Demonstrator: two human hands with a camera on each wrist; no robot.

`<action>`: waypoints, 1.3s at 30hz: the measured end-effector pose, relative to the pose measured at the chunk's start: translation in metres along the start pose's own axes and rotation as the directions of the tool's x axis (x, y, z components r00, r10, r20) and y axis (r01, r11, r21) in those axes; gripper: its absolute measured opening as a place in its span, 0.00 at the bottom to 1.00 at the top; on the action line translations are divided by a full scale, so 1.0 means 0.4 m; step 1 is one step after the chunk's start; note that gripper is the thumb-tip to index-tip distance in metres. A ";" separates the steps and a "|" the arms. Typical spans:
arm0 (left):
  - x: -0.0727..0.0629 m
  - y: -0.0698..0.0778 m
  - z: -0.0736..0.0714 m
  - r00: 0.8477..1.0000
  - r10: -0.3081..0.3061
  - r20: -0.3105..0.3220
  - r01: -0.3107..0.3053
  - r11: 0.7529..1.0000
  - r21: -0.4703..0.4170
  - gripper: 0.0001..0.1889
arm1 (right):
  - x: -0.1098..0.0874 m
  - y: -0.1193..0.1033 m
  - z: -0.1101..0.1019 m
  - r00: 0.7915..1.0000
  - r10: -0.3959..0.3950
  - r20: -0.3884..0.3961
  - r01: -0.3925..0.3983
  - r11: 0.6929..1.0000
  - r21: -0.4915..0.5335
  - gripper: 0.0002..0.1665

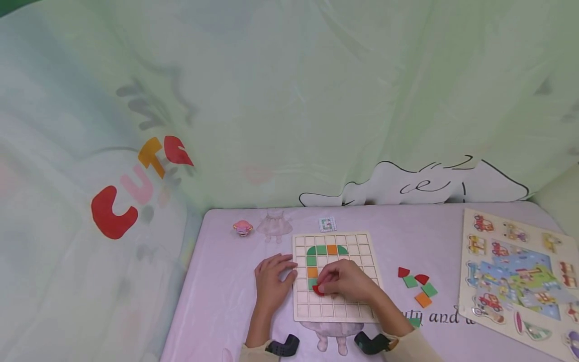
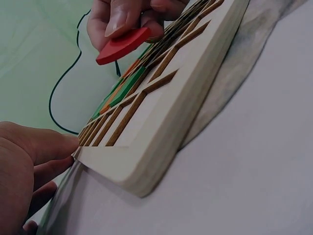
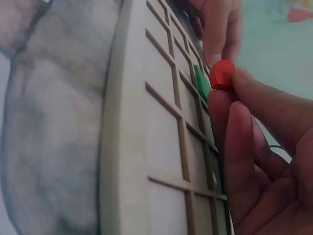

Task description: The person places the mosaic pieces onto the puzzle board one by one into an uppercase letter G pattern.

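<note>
My right hand (image 1: 346,281) pinches a red quarter-round tile (image 1: 318,291) between thumb and fingers, over the lower left part of a wooden grid board (image 1: 304,312). In the left wrist view the red tile is tilted and raised above the grid. Green tiles (image 1: 311,261) and orange tiles (image 1: 332,250) lie in the grid cells, forming a column and a top row with rounded corners. My left hand (image 1: 273,281) rests at the board's left edge, its thumb and fingertips touching the rim with fingers extended.
Right of the board lie loose red tiles (image 1: 422,278), green tiles (image 1: 428,289) and an orange tile (image 1: 423,300). A picture puzzle board (image 1: 470,301) occupies the far right. Behind the grid sit a small patterned card (image 1: 327,224) and a pink toy (image 1: 243,228).
</note>
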State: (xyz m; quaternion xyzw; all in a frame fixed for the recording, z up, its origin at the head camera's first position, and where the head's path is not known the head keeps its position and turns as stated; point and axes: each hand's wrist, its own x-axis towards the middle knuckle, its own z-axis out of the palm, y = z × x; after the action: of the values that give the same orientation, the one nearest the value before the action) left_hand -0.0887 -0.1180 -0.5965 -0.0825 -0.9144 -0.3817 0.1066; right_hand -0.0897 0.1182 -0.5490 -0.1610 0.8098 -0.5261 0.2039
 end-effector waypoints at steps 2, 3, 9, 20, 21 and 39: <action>-0.001 -0.001 0.000 1.000 -0.001 0.003 0.001 1.000 0.003 0.07 | 0.004 -0.001 0.011 1.000 0.004 -0.005 -0.004 1.000 -0.026 0.05; -0.001 -0.001 0.000 1.000 -0.003 0.005 0.003 1.000 0.004 0.07 | 0.005 -0.001 0.015 1.000 0.005 -0.008 -0.005 0.999 -0.042 0.05; 0.000 -0.001 0.000 1.000 -0.007 0.008 0.006 1.000 0.008 0.07 | 0.011 0.001 0.030 1.000 0.017 -0.011 -0.019 0.993 -0.115 0.03; 0.002 -0.001 -0.001 1.000 -0.008 0.013 0.008 1.000 0.012 0.07 | 0.012 0.004 0.047 1.000 0.017 -0.026 -0.022 0.982 -0.186 0.07; 0.002 -0.001 -0.001 1.000 -0.009 0.014 0.009 1.000 0.012 0.07 | 0.012 0.004 0.048 0.999 0.015 -0.030 -0.021 0.981 -0.192 0.07; 0.001 0.001 0.001 0.999 -0.026 0.019 0.026 1.000 0.010 0.07 | 0.007 0.008 0.047 0.999 0.006 -0.043 -0.016 0.971 -0.237 0.08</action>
State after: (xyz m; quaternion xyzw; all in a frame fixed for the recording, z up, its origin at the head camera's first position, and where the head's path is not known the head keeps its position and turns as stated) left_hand -0.0890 -0.1174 -0.5962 -0.0737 -0.9182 -0.3777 0.0935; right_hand -0.0830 0.1034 -0.5593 -0.1684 0.8718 -0.4278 0.1690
